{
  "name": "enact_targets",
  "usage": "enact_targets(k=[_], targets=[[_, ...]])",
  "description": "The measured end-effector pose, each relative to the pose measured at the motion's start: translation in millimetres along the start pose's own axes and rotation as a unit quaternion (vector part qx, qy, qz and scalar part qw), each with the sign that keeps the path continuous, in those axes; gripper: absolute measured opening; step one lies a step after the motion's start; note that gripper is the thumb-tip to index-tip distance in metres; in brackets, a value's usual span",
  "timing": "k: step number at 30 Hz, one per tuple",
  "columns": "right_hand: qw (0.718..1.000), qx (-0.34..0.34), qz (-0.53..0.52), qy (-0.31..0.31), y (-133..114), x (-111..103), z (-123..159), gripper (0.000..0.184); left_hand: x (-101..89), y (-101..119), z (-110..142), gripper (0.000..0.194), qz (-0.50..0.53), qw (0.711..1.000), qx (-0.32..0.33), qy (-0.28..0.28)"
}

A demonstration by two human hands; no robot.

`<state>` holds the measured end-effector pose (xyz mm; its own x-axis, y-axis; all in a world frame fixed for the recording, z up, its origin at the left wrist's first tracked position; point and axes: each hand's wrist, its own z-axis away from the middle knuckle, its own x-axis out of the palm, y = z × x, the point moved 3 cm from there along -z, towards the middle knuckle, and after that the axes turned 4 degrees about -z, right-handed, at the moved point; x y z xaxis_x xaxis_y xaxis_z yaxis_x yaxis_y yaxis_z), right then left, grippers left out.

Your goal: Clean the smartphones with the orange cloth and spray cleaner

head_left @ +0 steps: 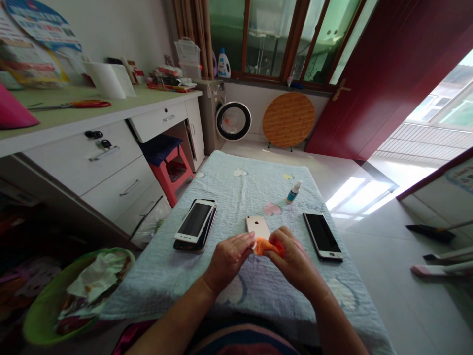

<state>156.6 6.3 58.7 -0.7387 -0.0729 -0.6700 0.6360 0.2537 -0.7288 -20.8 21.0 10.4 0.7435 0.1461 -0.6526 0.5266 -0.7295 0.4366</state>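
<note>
My right hand (290,251) is closed on a crumpled orange cloth (265,246). Close against the cloth, my left hand (232,256) has its fingers pressed together around a small whitish thing, mostly hidden by the fingers. Just beyond both hands, a gold phone (257,224) with an apple logo lies back side up, its near end covered from view. To the left, a white phone (195,221) rests on top of dark phones. Another phone (322,235) with a dark screen lies to the right. A small spray bottle (293,192) stands upright farther back.
A pale blue quilted cloth (236,190) covers the table. Left of it are a green basket (40,315) with crumpled paper, a red stool (172,172) and a white desk (111,162). Farther back are an open washing machine (214,118) and a round wooden tabletop (288,120).
</note>
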Motion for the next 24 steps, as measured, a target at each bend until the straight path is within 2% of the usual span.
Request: enact_targets(k=[6, 11, 13, 17, 24], targets=[[0.999, -0.014, -0.034, -0.026, 8.7, -12.3, 1.7, 0.008, 0.1, 0.4, 0.3, 0.023, -0.001, 1.000, 0.015, 0.002], [0.995, 0.045, -0.084, -0.006, 32.1, -24.5, 5.7, 0.004, -1.3, 0.4, -0.3, 0.023, -0.010, 1.000, 0.009, 0.016], [0.993, 0.044, -0.113, -0.010, 34.6, -24.2, 6.3, 0.005, -1.9, 0.8, -0.5, 0.023, -0.012, 1.000, 0.010, 0.019], [0.997, 0.001, -0.079, -0.011, 24.0, -15.2, 3.3, 0.008, -2.6, 1.2, -0.1, 0.025, -0.015, 1.000, 0.007, 0.013], [1.000, -0.002, 0.003, 0.014, 4.6, 2.3, -1.5, 0.012, -0.3, 0.1, 1.4, 0.026, -0.014, 1.000, 0.008, 0.005]])
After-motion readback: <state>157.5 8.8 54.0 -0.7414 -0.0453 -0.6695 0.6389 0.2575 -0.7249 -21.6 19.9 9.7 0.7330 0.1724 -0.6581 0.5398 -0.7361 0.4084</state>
